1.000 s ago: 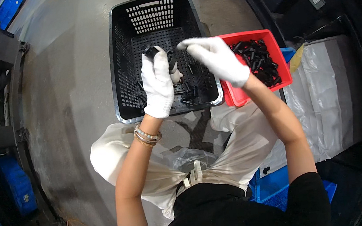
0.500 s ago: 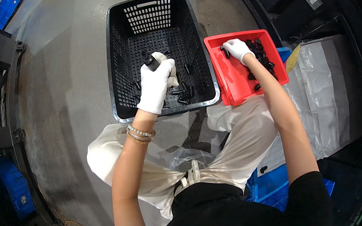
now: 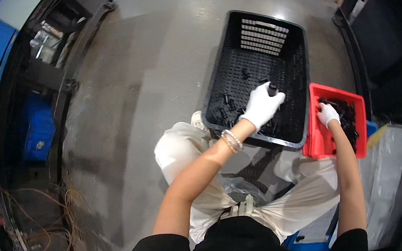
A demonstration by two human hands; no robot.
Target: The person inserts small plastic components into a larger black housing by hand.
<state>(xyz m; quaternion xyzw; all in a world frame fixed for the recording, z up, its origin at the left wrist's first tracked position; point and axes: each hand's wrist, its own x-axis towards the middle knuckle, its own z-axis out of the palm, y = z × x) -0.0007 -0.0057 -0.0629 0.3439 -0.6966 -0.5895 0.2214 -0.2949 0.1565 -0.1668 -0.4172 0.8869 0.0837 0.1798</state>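
Note:
My left hand (image 3: 262,106), in a white glove, is closed around a black cylindrical part (image 3: 272,89) whose end sticks up past the fingers. It hovers over the near half of a black plastic crate (image 3: 298,58). Small black parts (image 3: 228,101) lie scattered on the crate's perforated bottom, some hidden under this hand. My right hand (image 3: 328,114), also gloved in white, reaches into a red bin (image 3: 318,133) beside the crate. Its fingers are drawn together at the left side of a heap of black parts (image 3: 348,115). What they pinch, if anything, is too small to make out.
Both containers stand in front of my knees on the grey floor (image 3: 124,115). Dark machinery (image 3: 381,38) lines the right side. At the left are a machine frame with a blue box (image 3: 38,128) and loose cables (image 3: 48,229). Pale sheeting (image 3: 392,172) lies at the lower right.
The view has swung left, so crate and bin appear farther right and lower. My left hand still grips the black part over the crate. My right hand is slightly nearer me within the bin.

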